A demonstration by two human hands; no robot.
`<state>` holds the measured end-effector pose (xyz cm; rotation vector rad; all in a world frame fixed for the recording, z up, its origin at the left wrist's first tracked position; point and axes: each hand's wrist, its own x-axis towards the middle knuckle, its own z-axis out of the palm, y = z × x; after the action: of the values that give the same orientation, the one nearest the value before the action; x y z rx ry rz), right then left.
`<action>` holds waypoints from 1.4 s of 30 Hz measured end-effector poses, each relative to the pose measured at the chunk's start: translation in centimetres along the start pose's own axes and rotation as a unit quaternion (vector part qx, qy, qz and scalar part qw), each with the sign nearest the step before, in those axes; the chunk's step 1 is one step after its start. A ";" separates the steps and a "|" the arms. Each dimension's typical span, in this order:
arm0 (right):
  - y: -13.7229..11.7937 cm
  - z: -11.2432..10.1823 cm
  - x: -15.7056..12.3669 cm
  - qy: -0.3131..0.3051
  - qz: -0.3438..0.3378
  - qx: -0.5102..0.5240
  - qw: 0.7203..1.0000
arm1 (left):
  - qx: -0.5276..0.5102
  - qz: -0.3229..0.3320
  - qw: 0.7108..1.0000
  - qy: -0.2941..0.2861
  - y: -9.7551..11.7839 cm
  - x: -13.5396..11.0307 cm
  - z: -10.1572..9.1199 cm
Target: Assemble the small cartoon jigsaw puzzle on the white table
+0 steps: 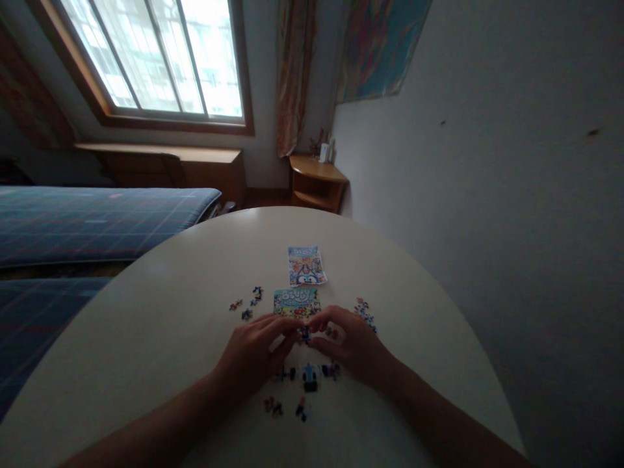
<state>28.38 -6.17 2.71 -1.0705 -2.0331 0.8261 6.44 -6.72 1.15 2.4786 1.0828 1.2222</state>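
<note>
So from my end I've got left hand and right hand both pinching a jigsaw piece, near the lower Bluey picture on the bench.

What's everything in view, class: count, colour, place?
Window: one, bright, upper left
Curtains: two, orange, beside window
Walls: two, pale, background
Poster: one, multicoloured, top
Desk: one, brown, below window
Corner shelf: one, brown, by wall
Box: one, white, on shelf
Bedding: count unclear, blue, left
Table: one, cream, centre
Printed sheet: one, multicoloured, on table
Picture panel: one, multicoloured, below sheet
Loose pieces: many, multicoloured, on table
Held piece: one, dark, below panel
Left hand: one, bare, holding piece
Right hand: one, bare, holding piece
</note>
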 end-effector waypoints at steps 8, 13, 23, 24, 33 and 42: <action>-0.2 0.1 -0.1 -0.011 -0.003 -0.007 1.000 | 0.021 0.003 1.000 0.007 0.1 0.3 -0.1; -0.4 0.0 0.0 -0.011 -0.006 -0.016 1.000 | 0.031 0.004 1.000 0.003 0.0 0.2 -0.1; -0.4 0.0 0.0 -0.009 -0.021 -0.021 1.000 | 0.026 -0.004 1.000 -0.006 -0.3 -0.1 0.1; -0.4 0.0 0.0 -0.010 -0.022 -0.020 1.000 | 0.023 -0.004 1.000 -0.008 -0.3 -0.2 0.1; -0.3 -0.1 -0.1 -0.017 -0.018 -0.030 0.999 | 0.016 0.003 1.000 -0.006 -0.3 0.1 0.1; -0.6 -0.2 0.0 -0.020 -0.022 -0.040 0.999 | 0.014 0.006 1.000 -0.007 0.2 0.3 -0.1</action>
<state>28.34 -6.38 3.27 -1.0569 -2.1309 0.7562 6.55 -6.67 1.50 2.5137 1.0916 1.1987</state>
